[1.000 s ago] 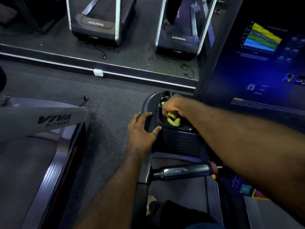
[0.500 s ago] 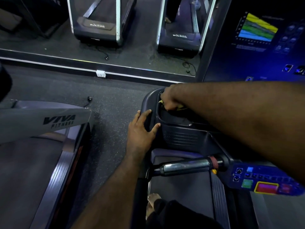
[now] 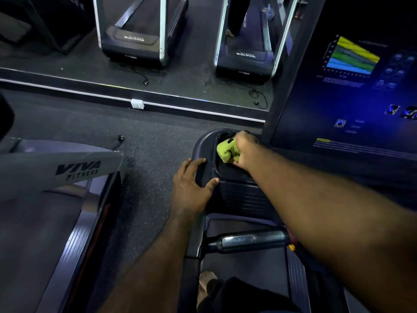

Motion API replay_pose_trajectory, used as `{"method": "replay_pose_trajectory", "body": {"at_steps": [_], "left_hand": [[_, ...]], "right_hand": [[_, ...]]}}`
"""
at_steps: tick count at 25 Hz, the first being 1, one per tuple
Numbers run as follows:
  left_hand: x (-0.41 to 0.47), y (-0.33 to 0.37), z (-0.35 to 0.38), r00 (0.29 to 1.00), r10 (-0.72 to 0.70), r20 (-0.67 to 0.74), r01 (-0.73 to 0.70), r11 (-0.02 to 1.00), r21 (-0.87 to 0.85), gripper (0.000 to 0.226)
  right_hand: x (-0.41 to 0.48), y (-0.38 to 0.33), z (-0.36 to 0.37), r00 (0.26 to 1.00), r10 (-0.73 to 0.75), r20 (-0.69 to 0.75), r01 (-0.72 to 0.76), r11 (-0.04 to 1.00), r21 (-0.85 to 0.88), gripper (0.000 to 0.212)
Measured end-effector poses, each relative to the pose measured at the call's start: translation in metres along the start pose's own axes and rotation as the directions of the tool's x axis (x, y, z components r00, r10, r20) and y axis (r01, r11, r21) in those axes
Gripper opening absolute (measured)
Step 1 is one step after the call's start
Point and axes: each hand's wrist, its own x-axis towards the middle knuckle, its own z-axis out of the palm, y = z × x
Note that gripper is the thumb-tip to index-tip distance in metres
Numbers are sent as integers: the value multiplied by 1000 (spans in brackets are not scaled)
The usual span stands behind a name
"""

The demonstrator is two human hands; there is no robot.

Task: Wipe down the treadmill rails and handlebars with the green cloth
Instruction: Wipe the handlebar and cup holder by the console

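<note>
We find the green cloth (image 3: pixel 226 150) bunched into a tight wad in the far part of the console tray (image 3: pixel 203 144), at the left corner of the treadmill console. It is a bright yellow-green and creased, and looks soft. No stain shows on it in this dim light.

The right hand (image 3: pixel 247 149) grips the cloth with its fingers curled round the wad, pressing it against the tray's inner wall. Half a second ago the hand covered the cloth almost wholly. The wad now shows plainly to the left of the knuckles, so we judge that the hand has rolled back in a scrubbing stroke inside the tray. A second ago the cloth sat nearer in the tray, so the wiping has moved toward the far edge.

The left hand (image 3: pixel 190 188) has not shifted. It rests on the tray's near left rim with fingers spread and relaxed and the thumb over the edge, and holds nothing.

We judge that the tray is still being wiped. The chrome handlebar (image 3: pixel 250 241), nearer and below the right forearm, remains to be wiped.

Further out, the console screen (image 3: pixel 349 98) glows blue at right. A neighbouring treadmill (image 3: pixel 67 170) marked VIVA FITNESS stands at left.
</note>
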Motion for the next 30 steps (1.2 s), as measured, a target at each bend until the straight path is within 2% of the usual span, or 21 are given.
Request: {"method": "replay_pose_trajectory", "body": {"at_steps": [3,4,5,6,7,8,9,10,11,12,14,15,16,18,19,21,22,24,25,28,30], "left_hand": [[-1,3,-2,1000,9,-10,-9,1000,1,61],[-2,4,-1,998,45,-33,-44,999,12,61],[-3,3,0,995,84,-56,-84,996,15,60],[-3,3,0,991,114,-70,-114,993,9,60],[-3,2,1,990,126,-67,-126,992,3,59],[-2,2,1,990,127,-58,-127,992,5,59],[-1,1,2,991,122,-58,-121,992,16,60],[-1,0,3,992,108,-66,-106,994,34,61],[-1,0,4,993,94,-69,-90,994,61,64],[-2,2,6,995,83,-50,-77,991,106,68],[-5,9,7,998,39,54,-51,968,244,77],[-6,12,7,994,21,104,-55,943,329,77],[-6,15,6,990,23,141,-80,907,414,77],[-7,19,7,981,38,189,-134,843,522,86],[-8,19,8,978,47,202,-150,830,536,92],[-7,18,8,975,51,217,-164,825,541,100],[-6,17,8,973,45,227,-163,830,533,104],[-8,16,7,970,43,239,-166,835,524,110],[-8,16,7,969,49,242,-173,835,523,111],[-4,15,7,969,42,242,-163,846,507,114],[-2,15,7,971,26,240,-145,857,495,117]], "right_hand": [[-15,23,2,996,-23,87,-2,961,276,20],[-23,32,2,995,-72,64,55,969,241,23],[-26,40,1,987,-155,-32,157,981,113,33],[-31,48,-5,946,-300,-122,292,953,-79,41],[-40,53,-14,853,-506,-128,469,850,-240,50],[-50,56,-23,681,-732,-13,672,633,-385,59],[-57,56,-32,452,-873,183,802,308,-512,68],[-55,57,-36,275,-882,384,795,-16,-607,74],[-51,53,-38,213,-811,545,713,-252,-654,73],[-46,47,-40,289,-728,622,611,-360,-705,67],[-32,39,-40,602,-540,588,448,-382,-809,62],[-28,40,-41,708,-446,548,396,-391,-831,66],[-23,38,-37,770,-364,524,363,-426,-829,71],[-22,23,-29,832,-217,510,344,-520,-782,68],[-22,9,-24,862,-129,490,366,-510,-778,56],[-18,-12,-12,912,33,408,394,-344,-853,26],[-16,-21,-4,929,90,360,370,-318,-873,24],[-23,-30,3,936,168,310,353,-454,-818,29],[-26,-35,5,932,195,305,362,-454,-814,28],[-27,-42,9,918,270,290,365,-288,-885,26],[-17,-37,8,913,244,328,376,-187,-908,21]]}}
